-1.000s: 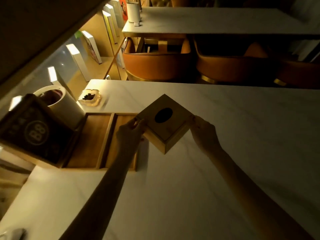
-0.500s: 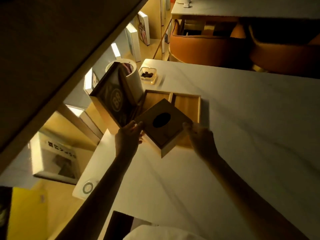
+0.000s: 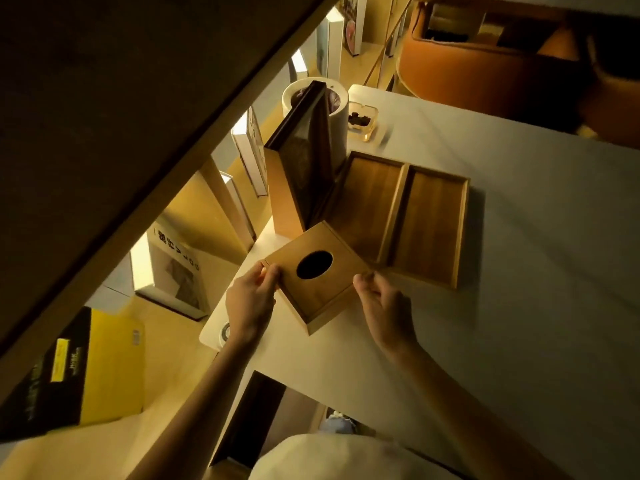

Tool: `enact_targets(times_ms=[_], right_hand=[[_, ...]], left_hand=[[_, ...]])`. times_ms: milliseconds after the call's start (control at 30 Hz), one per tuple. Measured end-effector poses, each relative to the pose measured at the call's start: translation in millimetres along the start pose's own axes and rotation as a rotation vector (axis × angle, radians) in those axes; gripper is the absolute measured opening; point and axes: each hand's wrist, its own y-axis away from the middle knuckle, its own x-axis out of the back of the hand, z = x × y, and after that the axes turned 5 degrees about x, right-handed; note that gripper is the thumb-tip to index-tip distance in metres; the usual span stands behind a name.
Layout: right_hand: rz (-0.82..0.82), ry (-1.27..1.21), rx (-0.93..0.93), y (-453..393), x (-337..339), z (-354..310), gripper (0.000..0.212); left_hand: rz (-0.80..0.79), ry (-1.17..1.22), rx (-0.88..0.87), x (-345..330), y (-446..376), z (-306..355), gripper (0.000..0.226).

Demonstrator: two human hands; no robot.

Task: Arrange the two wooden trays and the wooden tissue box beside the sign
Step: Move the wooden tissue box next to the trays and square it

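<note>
On table, two hands (image 3: 320,299), one tissue box (image 3: 317,275), two trays (image 3: 398,216)

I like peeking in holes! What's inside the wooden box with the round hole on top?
The hole in the tissue box looks only dark, so whether tissues are inside cannot be seen. The left hand and right hand hold its corners.

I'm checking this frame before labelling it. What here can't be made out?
Head view only:
- Sign face: seen nearly edge-on and dark, lettering unreadable.
- Tissue box: hole is black, so whether tissues are inside cannot be told.
- Whether the box rests on the table or is lifted: its underside is hidden.
- Ashtray contents: dark, too small.
- White cylinder: partly behind the sign.
</note>
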Motion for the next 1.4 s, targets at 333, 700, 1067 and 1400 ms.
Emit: enact_targets(times_ms=[333,700,1067,1400], right_hand=[[-0.051,-0.014,-0.050,5.2,-10.8,13.5,0.027],[-0.105,0.000,-0.057,4.7,-11.6,19.7,0.027],[-0.185,0.125,0.119,15.1,2.5,14.8,0.054],[-0.395,0.642,0.442,15.2,-1.2,45.9,0.060]], left_hand=[[0.008,-0.024,0.024,-5.5,1.2,-16.4,0.031],[0.029,-0.050,0.029,-8.2,4.4,-28.1,0.035],[-0.018,-0.363,-0.231,-11.4,30.2,-38.8,0.068],[-0.110,-0.702,-0.316,-23.5,54.1,-62.1,0.068]])
